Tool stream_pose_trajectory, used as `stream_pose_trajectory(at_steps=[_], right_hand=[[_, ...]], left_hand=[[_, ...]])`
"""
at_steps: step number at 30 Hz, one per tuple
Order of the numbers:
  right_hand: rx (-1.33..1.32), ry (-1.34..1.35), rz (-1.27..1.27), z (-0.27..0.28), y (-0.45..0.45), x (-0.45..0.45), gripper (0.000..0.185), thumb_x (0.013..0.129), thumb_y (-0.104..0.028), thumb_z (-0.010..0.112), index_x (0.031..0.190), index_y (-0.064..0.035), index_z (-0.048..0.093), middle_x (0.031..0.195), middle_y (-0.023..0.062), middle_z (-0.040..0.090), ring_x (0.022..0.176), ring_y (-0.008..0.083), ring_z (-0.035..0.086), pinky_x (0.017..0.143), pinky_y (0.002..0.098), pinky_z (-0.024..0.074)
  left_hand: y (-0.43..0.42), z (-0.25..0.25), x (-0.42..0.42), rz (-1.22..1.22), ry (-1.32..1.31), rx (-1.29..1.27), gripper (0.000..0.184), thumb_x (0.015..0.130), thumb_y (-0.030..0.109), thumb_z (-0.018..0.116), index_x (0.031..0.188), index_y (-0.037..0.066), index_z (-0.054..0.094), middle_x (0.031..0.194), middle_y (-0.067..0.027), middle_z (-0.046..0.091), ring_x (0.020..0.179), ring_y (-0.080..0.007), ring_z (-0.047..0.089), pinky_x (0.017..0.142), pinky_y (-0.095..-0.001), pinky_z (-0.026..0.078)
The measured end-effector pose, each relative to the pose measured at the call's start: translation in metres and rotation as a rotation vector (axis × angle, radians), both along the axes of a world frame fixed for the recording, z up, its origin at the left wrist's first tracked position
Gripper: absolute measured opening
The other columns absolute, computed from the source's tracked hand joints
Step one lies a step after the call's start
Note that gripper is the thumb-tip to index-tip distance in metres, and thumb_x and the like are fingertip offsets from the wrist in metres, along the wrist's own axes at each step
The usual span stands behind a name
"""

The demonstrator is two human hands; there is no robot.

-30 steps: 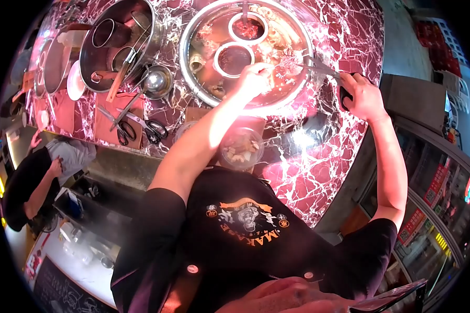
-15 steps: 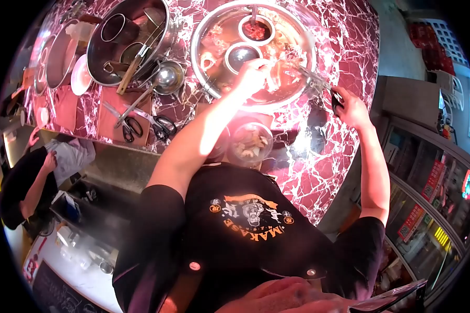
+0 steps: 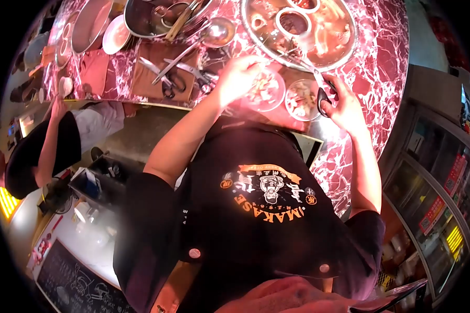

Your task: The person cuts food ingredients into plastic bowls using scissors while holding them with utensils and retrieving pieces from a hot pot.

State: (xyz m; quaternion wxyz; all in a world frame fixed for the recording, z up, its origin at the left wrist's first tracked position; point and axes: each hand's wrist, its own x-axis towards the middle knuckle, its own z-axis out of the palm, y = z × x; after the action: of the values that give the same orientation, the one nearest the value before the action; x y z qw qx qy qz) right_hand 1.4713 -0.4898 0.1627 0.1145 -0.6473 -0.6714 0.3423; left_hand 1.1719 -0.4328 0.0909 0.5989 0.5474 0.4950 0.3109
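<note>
My right hand (image 3: 344, 107) grips black-handled scissors (image 3: 324, 96), their blades pointing up towards the near rim of a large round metal pan (image 3: 333, 67). The pan holds reddish-brown broth with pieces of food and two round cups, the nearer one a dark cup (image 3: 293, 22). With fingers pinched, my left hand (image 3: 239, 78) is beside a clear bowl of pale cut pieces (image 3: 266, 89). Glare hides what it pinches; a thin strip runs from its fingertips towards the blades. A second clear bowl of cut pieces (image 3: 302, 99) sits between the hands.
A ladle (image 3: 218, 32) and more scissors (image 3: 169, 86) lie left on a brown cloth (image 3: 141, 86). Behind them stand a metal pot with utensils (image 3: 141, 18) and a white bowl (image 3: 116, 34). Another person (image 3: 52, 138) works at far left. Glass-fronted cabinets (image 3: 433, 182) stand right.
Both hands have come back from over the pan, the left now beside the clear bowls. The scissors came along in my right hand. The view has shifted, bringing both clear bowls out.
</note>
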Motion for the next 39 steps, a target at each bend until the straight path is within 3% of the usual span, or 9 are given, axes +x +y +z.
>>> stream_pose_trajectory(at_steps=[5,11,17,18,21,24,29,35,39], right_hand=[[-0.017,-0.021,0.028,-0.001,-0.059,-0.046,0.056,0.076,0.002,0.067,0.129,-0.0138,0.06,0.116,0.0173,0.069,0.104,0.035,0.068,0.088,0.0413,0.0552],[-0.154,-0.177,-0.032,-0.008,-0.111,-0.056,0.053,0.077,-0.008,0.068,0.129,-0.0157,0.059,0.111,0.0175,0.07,0.102,0.0352,0.069,0.087,0.0437,0.0545],[-0.176,-0.287,-0.179,-0.003,-0.12,-0.101,0.06,0.078,-0.03,0.073,0.132,-0.0158,0.053,0.128,0.0184,0.061,0.119,0.0378,0.059,0.099,0.047,0.0486],[0.03,-0.323,-0.145,-0.025,-0.126,-0.103,0.055,0.081,-0.018,0.071,0.133,-0.0131,0.053,0.113,0.0179,0.068,0.104,0.0373,0.067,0.089,0.0456,0.0526],[-0.14,-0.299,-0.184,-0.042,-0.13,-0.109,0.049,0.082,-0.007,0.067,0.13,-0.0131,0.057,0.105,0.0188,0.071,0.096,0.0333,0.071,0.084,0.0403,0.0552],[-0.044,-0.201,-0.191,-0.049,-0.154,-0.097,0.048,0.082,-0.008,0.068,0.129,-0.0111,0.059,0.102,0.0188,0.072,0.095,0.0313,0.072,0.084,0.0403,0.0552],[-0.11,-0.23,-0.266,-0.033,-0.158,-0.116,0.066,0.077,-0.018,0.078,0.136,-0.0101,0.05,0.123,0.015,0.063,0.104,0.0289,0.064,0.092,0.0414,0.0515],[0.107,-0.098,-0.318,-0.091,-0.158,-0.125,0.055,0.078,-0.014,0.072,0.13,-0.0157,0.057,0.107,0.0157,0.071,0.098,0.035,0.07,0.088,0.0431,0.054],[-0.073,-0.189,-0.302,-0.063,-0.176,-0.104,0.05,0.077,-0.014,0.072,0.125,-0.0162,0.061,0.106,0.0164,0.071,0.098,0.035,0.07,0.087,0.0424,0.0542]], left_hand=[[-0.048,-0.01,-0.055,-0.06,0.023,-0.033,0.022,0.099,0.008,0.059,0.117,-0.002,0.068,0.088,0.0021,0.066,0.079,-0.0051,0.056,0.073,-0.0221,0.047],[-0.073,-0.045,-0.071,0.008,-0.2,-0.239,0.021,0.099,0.009,0.06,0.116,0.0,0.069,0.074,0.0061,0.052,0.063,-0.0031,0.043,0.055,-0.0188,0.035],[-0.08,-0.035,-0.073,0.001,-0.256,-0.243,0.02,0.099,0.009,0.06,0.114,-0.001,0.07,0.077,0.0054,0.054,0.064,-0.0032,0.044,0.057,-0.0187,0.035],[-0.082,-0.036,-0.074,-0.003,-0.281,-0.251,0.02,0.099,0.009,0.06,0.114,-0.001,0.07,0.077,0.0053,0.055,0.064,-0.0033,0.044,0.057,-0.0188,0.035],[-0.085,-0.039,-0.076,-0.004,-0.322,-0.259,0.02,0.099,0.009,0.06,0.114,0.0,0.071,0.077,0.0054,0.055,0.065,-0.0034,0.044,0.058,-0.0189,0.035],[-0.084,-0.04,-0.078,0.012,-0.326,-0.282,0.02,0.099,0.009,0.06,0.114,0.0,0.071,0.075,0.0056,0.055,0.063,-0.0033,0.043,0.057,-0.0186,0.034],[-0.086,-0.034,-0.083,0.053,-0.41,-0.45,0.021,0.099,0.01,0.06,0.114,0.001,0.071,0.074,0.0046,0.056,0.06,-0.0038,0.044,0.054,-0.0182,0.034],[-0.091,-0.048,-0.081,0.036,-0.462,-0.612,0.019,0.096,0.008,0.062,0.111,0.002,0.072,0.075,0.0038,0.058,0.061,-0.0038,0.046,0.055,-0.0173,0.034],[-0.089,-0.071,-0.076,0.026,-0.306,-0.357,0.021,0.098,0.011,0.06,0.111,0.0,0.072,0.083,-0.0013,0.066,0.072,-0.0085,0.057,0.065,-0.0208,0.044]])
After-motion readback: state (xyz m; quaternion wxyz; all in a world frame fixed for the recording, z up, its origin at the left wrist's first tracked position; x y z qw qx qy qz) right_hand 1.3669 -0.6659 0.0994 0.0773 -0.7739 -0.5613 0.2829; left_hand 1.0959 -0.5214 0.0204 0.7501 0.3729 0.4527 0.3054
